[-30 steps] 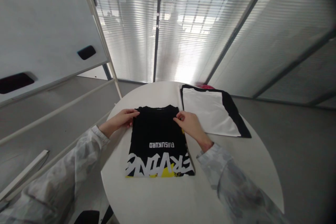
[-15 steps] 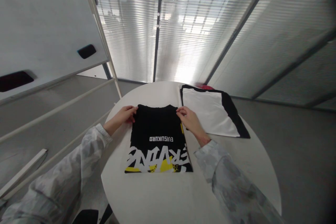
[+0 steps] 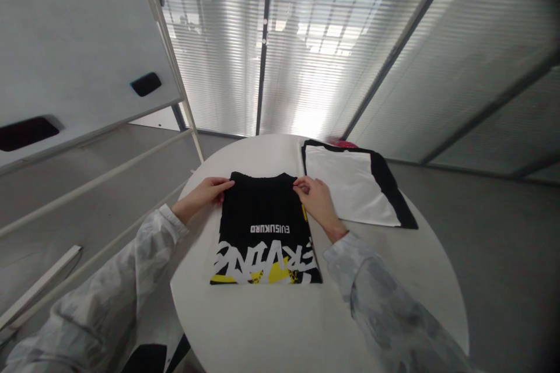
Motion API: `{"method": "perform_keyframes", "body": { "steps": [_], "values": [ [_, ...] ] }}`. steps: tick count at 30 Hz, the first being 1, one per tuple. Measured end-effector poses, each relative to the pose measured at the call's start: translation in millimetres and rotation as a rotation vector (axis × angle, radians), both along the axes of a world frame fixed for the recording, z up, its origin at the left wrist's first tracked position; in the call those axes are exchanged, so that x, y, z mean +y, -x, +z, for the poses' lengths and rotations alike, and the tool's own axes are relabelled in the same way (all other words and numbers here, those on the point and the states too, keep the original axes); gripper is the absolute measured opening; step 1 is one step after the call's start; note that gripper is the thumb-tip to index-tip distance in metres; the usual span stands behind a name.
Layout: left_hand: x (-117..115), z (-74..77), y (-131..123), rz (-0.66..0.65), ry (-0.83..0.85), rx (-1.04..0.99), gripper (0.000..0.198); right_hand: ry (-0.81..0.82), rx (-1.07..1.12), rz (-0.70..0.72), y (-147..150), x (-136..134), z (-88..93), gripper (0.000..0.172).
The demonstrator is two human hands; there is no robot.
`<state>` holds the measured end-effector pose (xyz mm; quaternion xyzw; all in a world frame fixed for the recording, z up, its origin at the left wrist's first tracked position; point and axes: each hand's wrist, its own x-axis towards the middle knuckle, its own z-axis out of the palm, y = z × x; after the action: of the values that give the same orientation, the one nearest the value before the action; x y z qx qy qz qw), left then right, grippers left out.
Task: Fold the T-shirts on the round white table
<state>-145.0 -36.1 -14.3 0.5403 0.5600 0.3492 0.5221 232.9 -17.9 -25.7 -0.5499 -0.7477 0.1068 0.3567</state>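
On the round white table (image 3: 262,326) I see the folded black fabric T-shirt with white-and-yellow print (image 3: 265,204). Left hand (image 3: 210,189) and right hand (image 3: 315,195) pinch its far corners, fingertips nearly together. I judge it light, limp, best held there.

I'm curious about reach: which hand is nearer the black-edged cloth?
Right hand, beside the black-edged cloth; the left hand is across the black shirt from it.
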Motion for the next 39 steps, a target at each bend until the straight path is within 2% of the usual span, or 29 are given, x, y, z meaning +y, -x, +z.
{"method": "perform_keyframes", "body": {
  "steps": [2, 6, 12, 16, 21, 27, 39],
  "values": [
    [-2, -3.1, -1, 0.012, -0.058, 0.037, 0.052, -0.047, -0.051, -0.025, -2, -1, 1.1, 0.006],
    [-7, -8.8, -7, 0.136, -0.142, 0.132, 0.045, -0.091, -0.117, -0.079, -5, -3, 1.3, 0.007],
    [-11, -9.1, -14, 0.251, -0.272, 0.281, 0.043, -0.087, -0.188, -0.065, 0, -8, -0.2, 0.010],
    [-22, -4.0, -18, 0.183, -0.272, 0.305, 0.050, -0.076, -0.178, -0.041, -2, -12, -0.7, 0.013],
    [-32, -4.5, -13, 0.063, -0.202, 0.121, 0.058, 0.071, -0.049, 0.143, -16, -24, -4.3, 0.020],
    [-30, -8.0, -10, -0.005, -0.146, 0.041, 0.051, 0.133, 0.039, 0.187, -22, -35, -6.7, 0.020],
    [-28, -12.4, -17, 0.096, -0.238, 0.088, 0.048, 0.209, 0.101, 0.142, -14, -37, -3.5, 0.019]
  ]
}}
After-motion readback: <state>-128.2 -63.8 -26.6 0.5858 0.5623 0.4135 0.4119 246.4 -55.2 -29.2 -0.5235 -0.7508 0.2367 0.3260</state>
